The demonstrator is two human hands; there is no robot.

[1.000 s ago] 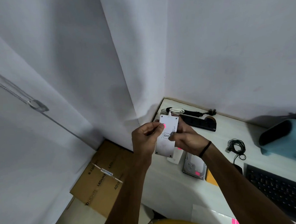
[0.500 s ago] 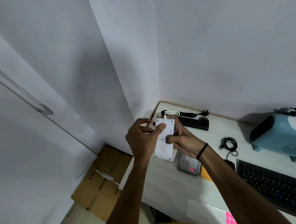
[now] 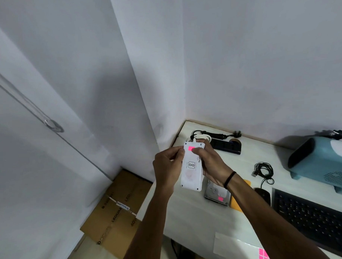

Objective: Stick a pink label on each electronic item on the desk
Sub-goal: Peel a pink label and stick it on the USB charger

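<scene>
A white rectangular plastic device (image 3: 192, 168) with a printed square logo on its face is held up over the left end of the white table (image 3: 190, 217), its long axis running away from the person, a white cable (image 3: 201, 137) coiled at its far end. A small pink label (image 3: 191, 148) sits on the face near the far edge. The left hand (image 3: 167, 169) grips the device's left long edge, fingers curled round it and thumb near the upper corner. The right hand (image 3: 211, 164) wraps the right long edge from behind, its grip clamped on the device, with the thumb tip lying just beside the pink label; whether it touches the label cannot be told. A black band circles the right wrist. Both forearms reach up from the bottom of the view.

Below the device lies a silver hard drive (image 3: 217, 194) bearing its own pink sticker, partly over an orange flat object (image 3: 239, 200). Farther out are a black power strip (image 3: 226, 145) by the wall, a coiled black cable (image 3: 263, 169), a black mouse (image 3: 263, 196), a black keyboard (image 3: 313, 219) and a blue-green appliance (image 3: 322, 161). A sheet of pink labels (image 3: 264, 255) lies at the near table edge. Bare table surface lies between the drive and the sheet. Left of the table edge, a cardboard box (image 3: 114, 208) lies on the floor against the wall.
</scene>
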